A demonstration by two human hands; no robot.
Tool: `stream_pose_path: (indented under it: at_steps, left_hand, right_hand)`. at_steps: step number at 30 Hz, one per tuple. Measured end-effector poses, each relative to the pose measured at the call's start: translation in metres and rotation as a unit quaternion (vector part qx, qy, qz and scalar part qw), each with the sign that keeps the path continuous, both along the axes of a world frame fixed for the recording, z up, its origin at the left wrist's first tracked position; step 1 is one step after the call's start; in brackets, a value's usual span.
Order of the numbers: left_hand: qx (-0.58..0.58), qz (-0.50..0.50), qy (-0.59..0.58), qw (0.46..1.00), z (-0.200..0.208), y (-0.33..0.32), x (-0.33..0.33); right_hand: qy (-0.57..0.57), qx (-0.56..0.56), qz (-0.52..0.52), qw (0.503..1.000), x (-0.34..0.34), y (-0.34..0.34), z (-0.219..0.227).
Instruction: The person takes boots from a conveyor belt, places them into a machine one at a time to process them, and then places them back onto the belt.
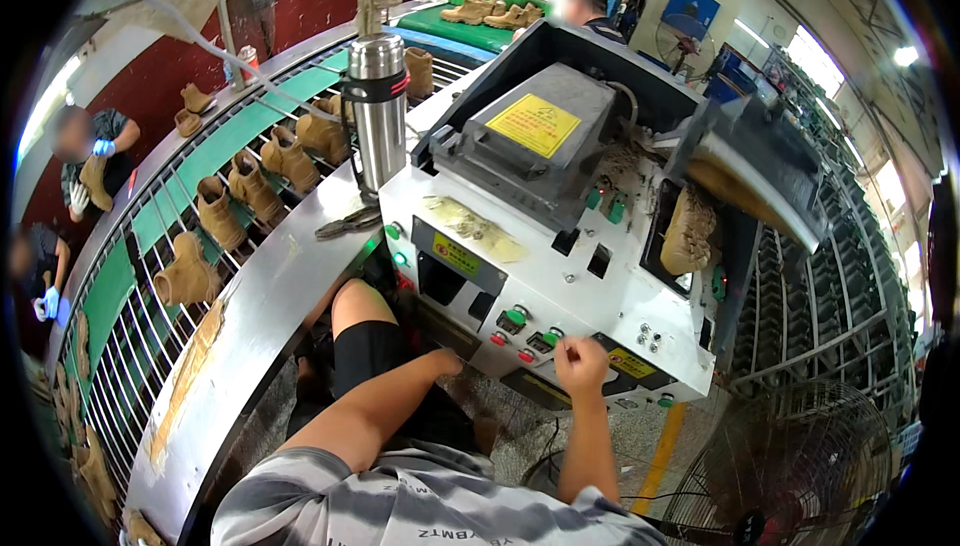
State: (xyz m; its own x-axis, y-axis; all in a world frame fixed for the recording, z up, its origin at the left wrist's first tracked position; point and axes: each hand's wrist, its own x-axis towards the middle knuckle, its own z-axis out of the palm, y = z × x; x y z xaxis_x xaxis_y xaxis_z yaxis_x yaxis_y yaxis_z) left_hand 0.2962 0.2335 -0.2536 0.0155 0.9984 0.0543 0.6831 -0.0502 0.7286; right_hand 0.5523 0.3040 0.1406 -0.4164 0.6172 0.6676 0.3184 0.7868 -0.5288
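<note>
My right hand [582, 366] is closed in a fist at the front of a white machine [610, 291], beside a green button [555, 335]. I see nothing in its fingers; whether it touches the button I cannot tell. My left hand [446, 362] is by the machine's lower front edge, above my lap, with its fingers hidden. On the machine's right side, a tan boot [688, 231] lies in an opening below a tilted dark cover [760, 171]. A dark box-shaped unit [545, 126] with a yellow label is on the machine's left side.
A steel thermos [378, 111] and a pair of pliers [348, 225] are on the metal counter [290, 246]. Several tan boots [216, 214] stand on the curved roller conveyor [135, 316]. Two people work across it. A fan [785, 461] stands at lower right, near dark racks [830, 316].
</note>
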Motion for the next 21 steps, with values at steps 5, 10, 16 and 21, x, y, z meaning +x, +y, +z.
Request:
stream_pose_path:
  at_steps: [5, 10, 16, 21]
  left_hand:
    - [-0.192, 0.041, -0.243, 0.950, 0.197, 0.009, 0.053]
    - [-0.250, 0.008, -0.094, 0.964, 0.184, -0.006, 0.034]
    - [-0.162, 0.033, -0.147, 0.975, 0.187, -0.009, 0.035]
    - [-0.152, 0.024, -0.144, 0.978, 0.179, -0.007, 0.040]
  right_hand:
    - [-0.140, -0.161, -0.198, 0.957, -0.024, 0.075, 0.029]
    - [-0.196, -0.089, -0.267, 0.939, -0.036, 0.103, -0.006]
    - [-0.173, -0.063, -0.277, 0.943, -0.042, 0.088, -0.001]
    - [-0.171, -0.049, -0.291, 0.940, -0.045, 0.088, -0.003]
